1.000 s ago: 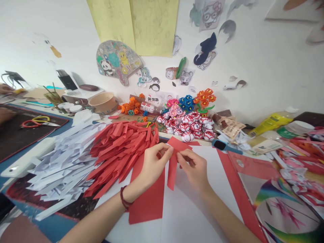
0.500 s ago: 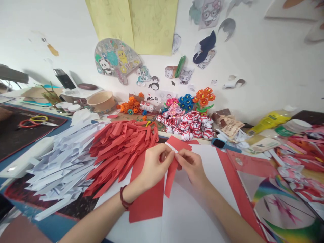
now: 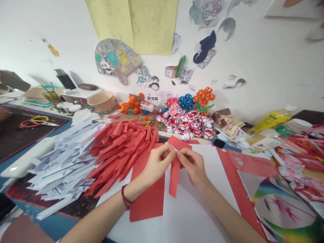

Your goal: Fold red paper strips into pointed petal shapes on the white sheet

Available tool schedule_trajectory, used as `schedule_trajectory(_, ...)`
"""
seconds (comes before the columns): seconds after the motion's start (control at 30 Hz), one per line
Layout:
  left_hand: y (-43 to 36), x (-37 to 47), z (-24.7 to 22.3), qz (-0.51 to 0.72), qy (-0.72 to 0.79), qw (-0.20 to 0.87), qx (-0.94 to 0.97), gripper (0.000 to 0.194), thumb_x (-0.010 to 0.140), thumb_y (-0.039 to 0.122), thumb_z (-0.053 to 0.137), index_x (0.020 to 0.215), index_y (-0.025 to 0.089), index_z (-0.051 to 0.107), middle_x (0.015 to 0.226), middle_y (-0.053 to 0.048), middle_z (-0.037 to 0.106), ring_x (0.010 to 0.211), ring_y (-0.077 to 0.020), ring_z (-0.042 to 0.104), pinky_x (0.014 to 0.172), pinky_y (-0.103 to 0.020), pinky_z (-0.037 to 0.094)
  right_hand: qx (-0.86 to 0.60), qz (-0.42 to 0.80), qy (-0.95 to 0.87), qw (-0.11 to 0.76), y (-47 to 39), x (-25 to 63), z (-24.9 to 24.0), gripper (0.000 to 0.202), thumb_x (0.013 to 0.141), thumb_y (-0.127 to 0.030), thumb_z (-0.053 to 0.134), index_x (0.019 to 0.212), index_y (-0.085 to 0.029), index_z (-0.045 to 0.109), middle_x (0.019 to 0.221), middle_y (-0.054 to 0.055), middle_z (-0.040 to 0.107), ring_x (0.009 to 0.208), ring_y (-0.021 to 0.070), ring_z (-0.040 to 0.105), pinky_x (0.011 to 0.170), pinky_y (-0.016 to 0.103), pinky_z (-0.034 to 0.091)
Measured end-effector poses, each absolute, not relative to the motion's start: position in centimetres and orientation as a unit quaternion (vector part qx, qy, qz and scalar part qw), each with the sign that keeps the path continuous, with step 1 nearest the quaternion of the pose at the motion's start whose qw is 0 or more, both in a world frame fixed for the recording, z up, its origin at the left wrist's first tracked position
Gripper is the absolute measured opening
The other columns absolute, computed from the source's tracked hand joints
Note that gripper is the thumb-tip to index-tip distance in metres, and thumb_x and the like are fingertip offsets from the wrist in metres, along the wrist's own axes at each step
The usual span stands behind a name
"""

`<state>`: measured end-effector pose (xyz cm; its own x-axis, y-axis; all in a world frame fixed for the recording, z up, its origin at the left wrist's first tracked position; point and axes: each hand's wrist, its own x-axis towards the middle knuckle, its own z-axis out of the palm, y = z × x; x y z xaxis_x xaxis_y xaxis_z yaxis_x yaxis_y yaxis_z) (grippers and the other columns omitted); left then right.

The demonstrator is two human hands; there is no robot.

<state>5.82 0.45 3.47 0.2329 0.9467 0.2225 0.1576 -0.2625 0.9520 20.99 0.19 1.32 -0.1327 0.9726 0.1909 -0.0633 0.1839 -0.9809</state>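
Note:
My left hand (image 3: 160,161) and my right hand (image 3: 192,165) meet fingertip to fingertip above white paper (image 3: 199,209). Both pinch the top of a red paper strip (image 3: 174,180), which hangs down between them. A thin white edge shows at the pinch, but the fingers hide most of the fold. Behind the fingertips lies a piece of red paper (image 3: 178,142). Beneath my left wrist is a larger red sheet (image 3: 149,206). Left of my hands spreads a heap of folded red strips (image 3: 124,145), with a heap of white strips (image 3: 68,162) beside it.
Red-and-white paper flowers (image 3: 189,125) stand against the wall. Near them lie a blue watch (image 3: 222,144) and a yellow bottle (image 3: 270,119). Scissors (image 3: 37,121) rest on a dark mat at far left, by another person's hand (image 3: 4,114). A clear patterned folder (image 3: 278,202) lies right.
The hanging end of the red strip has swung slightly right and hangs straighter. Both hands have shifted a little to the right, still pinching. At far left, a grey sleeve has moved further into view.

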Motion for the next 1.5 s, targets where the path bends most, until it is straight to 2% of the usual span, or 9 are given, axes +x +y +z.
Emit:
schedule_trajectory(0.23,0.2,6.3,3.5,0.433,0.406,0.492,0.637,0.033,0.091,0.040,0.050,0.068,0.016,0.049,0.062,0.004,0.041,0.058,-0.0088,0.036,0.056,-0.021,0.030,-0.425,0.464,-0.545,0.554,0.3,21.0,1.8,0.026,0.083,-0.040,0.064,0.068,-0.018,0.062,0.059,-0.003,0.051,0.053,0.0100,0.046,0.050,0.024,0.037)
schedule_trajectory(0.37,-0.1,6.7,3.5,0.409,0.405,0.496,0.650,0.034,0.091,0.038,0.051,0.065,0.016,0.047,0.059,0.005,0.039,0.056,-0.0085,0.034,0.054,-0.022,0.027,-0.443,0.444,-0.486,0.608,1.1,21.6,1.2,0.024,0.081,-0.038,0.067,0.068,-0.018,0.061,0.059,-0.004,0.050,0.053,0.0094,0.043,0.049,0.024,0.034)
schedule_trajectory(0.63,-0.3,6.9,3.2,0.370,0.397,0.503,0.673,0.037,0.093,0.038,0.046,0.064,0.016,0.053,0.061,0.000,0.056,0.057,-0.0103,0.044,0.056,-0.023,0.032,-0.445,0.423,-0.422,0.668,2.6,23.2,0.7,0.020,0.078,-0.035,0.070,0.070,-0.018,0.064,0.059,-0.004,0.051,0.052,0.0086,0.041,0.049,0.024,0.031)
schedule_trajectory(0.87,-0.3,6.7,3.3,0.358,0.435,0.477,0.675,0.043,0.092,0.045,0.046,0.059,0.017,0.047,0.052,0.002,0.053,0.052,-0.0097,0.046,0.053,-0.021,0.032,-0.459,0.433,-0.357,0.689,2.7,23.2,0.8,0.021,0.074,-0.034,0.074,0.066,-0.017,0.063,0.058,-0.005,0.048,0.053,0.0073,0.037,0.049,0.023,0.029)
schedule_trajectory(0.97,-0.1,6.4,3.3,0.328,0.470,0.462,0.677,0.051,0.094,0.050,0.040,0.055,0.017,0.048,0.048,0.002,0.049,0.047,-0.0093,0.045,0.051,-0.022,0.030,-0.455,0.449,-0.369,0.674,2.7,23.2,0.9,0.021,0.075,-0.034,0.072,0.066,-0.018,0.063,0.058,-0.004,0.048,0.052,0.0073,0.037,0.049,0.023,0.029)
schedule_trajectory(1.13,0.0,6.2,3.2,0.330,0.540,0.307,0.711,0.054,0.094,0.049,0.036,0.051,0.016,0.037,0.048,0.003,0.035,0.047,-0.0085,0.030,0.050,-0.026,0.018,-0.466,0.487,-0.420,0.608,2.2,22.8,0.9,0.026,0.079,-0.036,0.069,0.062,-0.017,0.060,0.054,-0.005,0.046,0.050,0.0073,0.038,0.047,0.023,0.028)
schedule_trajectory(1.2,0.1,6.2,3.3,0.345,0.526,0.348,0.695,0.050,0.094,0.048,0.037,0.054,0.017,0.035,0.051,0.004,0.031,0.050,-0.0087,0.028,0.050,-0.025,0.018,-0.465,0.475,-0.468,0.583,2.0,22.5,1.0,0.027,0.080,-0.037,0.068,0.064,-0.017,0.061,0.054,-0.004,0.048,0.050,0.0078,0.041,0.047,0.023,0.031)
schedule_trajectory(1.33,0.4,6.3,3.7,0.359,0.476,0.497,0.630,0.044,0.092,0.046,0.040,0.062,0.016,0.046,0.057,0.003,0.042,0.055,-0.0095,0.036,0.052,-0.023,0.025,-0.458,0.445,-0.544,0.545,1.6,22.2,1.1,0.028,0.082,-0.040,0.066,0.066,-0.018,0.061,0.056,-0.003,0.053,0.051,0.0095,0.047,0.048,0.023,0.036)
schedule_trajectory(1.5,0.6,6.3,3.3,0.397,0.462,0.491,0.623,0.035,0.091,0.041,0.045,0.069,0.014,0.054,0.065,0.002,0.049,0.062,-0.0105,0.043,0.057,-0.022,0.032,-0.438,0.469,-0.563,0.521,1.4,22.0,1.2,0.027,0.083,-0.040,0.064,0.068,-0.017,0.061,0.059,-0.002,0.054,0.052,0.0098,0.049,0.050,0.023,0.039)
